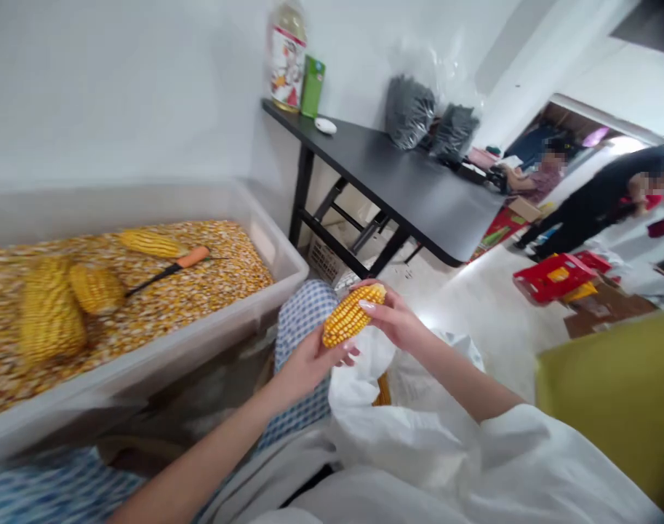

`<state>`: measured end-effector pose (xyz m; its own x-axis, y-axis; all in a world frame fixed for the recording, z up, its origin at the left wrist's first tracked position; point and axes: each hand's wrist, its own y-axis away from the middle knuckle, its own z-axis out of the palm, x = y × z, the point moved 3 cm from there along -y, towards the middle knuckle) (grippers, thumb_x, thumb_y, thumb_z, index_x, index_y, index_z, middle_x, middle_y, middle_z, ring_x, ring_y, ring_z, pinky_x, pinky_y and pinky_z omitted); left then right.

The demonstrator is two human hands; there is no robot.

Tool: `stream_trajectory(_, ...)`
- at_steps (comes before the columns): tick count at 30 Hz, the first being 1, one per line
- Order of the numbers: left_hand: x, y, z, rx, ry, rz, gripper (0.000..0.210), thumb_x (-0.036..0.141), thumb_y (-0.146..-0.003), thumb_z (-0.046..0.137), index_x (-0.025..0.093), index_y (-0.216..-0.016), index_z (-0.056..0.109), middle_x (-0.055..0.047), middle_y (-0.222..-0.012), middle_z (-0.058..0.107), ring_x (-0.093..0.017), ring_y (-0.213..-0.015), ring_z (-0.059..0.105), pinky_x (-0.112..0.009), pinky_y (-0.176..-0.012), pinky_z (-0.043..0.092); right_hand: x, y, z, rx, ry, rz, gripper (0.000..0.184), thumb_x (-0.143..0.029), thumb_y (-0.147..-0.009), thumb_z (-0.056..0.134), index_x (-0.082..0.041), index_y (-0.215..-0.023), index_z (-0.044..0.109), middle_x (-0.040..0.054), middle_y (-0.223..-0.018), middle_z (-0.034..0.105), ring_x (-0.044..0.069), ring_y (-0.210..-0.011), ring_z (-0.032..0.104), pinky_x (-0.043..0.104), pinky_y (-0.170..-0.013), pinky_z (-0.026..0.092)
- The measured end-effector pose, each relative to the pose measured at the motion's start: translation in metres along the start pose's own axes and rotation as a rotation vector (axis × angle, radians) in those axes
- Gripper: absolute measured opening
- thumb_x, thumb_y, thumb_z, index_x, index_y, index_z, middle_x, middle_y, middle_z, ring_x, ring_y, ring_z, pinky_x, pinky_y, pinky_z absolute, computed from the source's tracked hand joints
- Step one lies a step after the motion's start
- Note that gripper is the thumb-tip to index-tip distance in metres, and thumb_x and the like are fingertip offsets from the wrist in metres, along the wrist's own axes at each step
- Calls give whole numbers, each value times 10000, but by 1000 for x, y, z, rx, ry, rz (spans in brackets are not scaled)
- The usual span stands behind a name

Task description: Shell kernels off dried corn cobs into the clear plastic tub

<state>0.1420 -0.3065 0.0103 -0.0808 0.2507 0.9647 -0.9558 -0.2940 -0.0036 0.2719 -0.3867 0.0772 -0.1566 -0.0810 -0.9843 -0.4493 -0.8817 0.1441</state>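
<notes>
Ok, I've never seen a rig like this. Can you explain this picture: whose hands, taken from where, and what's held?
There's no machine here: these are a person's own two bare hands, seen by one camera worn on the head, looking forward and down. The left hand and right hand hold one yellow corn cob between them, above a white sack in the lap. To the left, a pale tub holds loose kernels, with more cobs and an orange-handled tool lying on them. Ahead, a dark table bears a bottle, a green carton and dark bundles in clear plastic.
</notes>
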Motion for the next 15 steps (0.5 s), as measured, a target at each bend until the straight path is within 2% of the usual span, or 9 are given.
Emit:
stream_trajectory(3,14,9,-29,277,166,43,449,459,-812,575,119,-1101,532,-103,-885,670,-181,-698,641,-291,-609,518,-9,-40,43,-115,67,-134,326,-309,-684,730,-234,-978,611,15,-958,649,147,-851,608,276,-745,505)
stream_trajectory(7,41,44,-85,598,168,203,433,412,-751,666,149,-1062,521,-67,-896,663,-161,-698,641,-267,-616,524,-24,-86,109,-336,202,-255,209,-395,-765,642,-219,-874,668,12,-893,680,153,-837,620,290,-778,493)
stream_trajectory(10,56,81,-122,815,77,290,413,367,-695,725,156,-994,532,-32,-867,650,-131,-653,621,-236,-592,518,-24,-110,170,-505,207,-237,282,-465,-789,588,-201,-750,678,19,-835,698,163,-816,633,307,-800,489)
stream_trajectory(12,62,107,-142,943,12,332,404,362,-688,730,155,-975,535,-26,-856,645,-126,-655,614,-223,-583,513,-17,-121,213,-595,110,-193,311,-496,-773,594,-196,-719,657,24,-812,704,175,-817,642,319,-794,490)
stream_trajectory(15,64,143,-166,1111,-65,369,440,364,-672,741,161,-1000,531,-39,-914,647,-152,-736,629,-238,-625,527,2,-135,270,-609,-125,-67,332,-520,-751,608,-196,-684,593,21,-701,694,192,-791,652,328,-762,488)
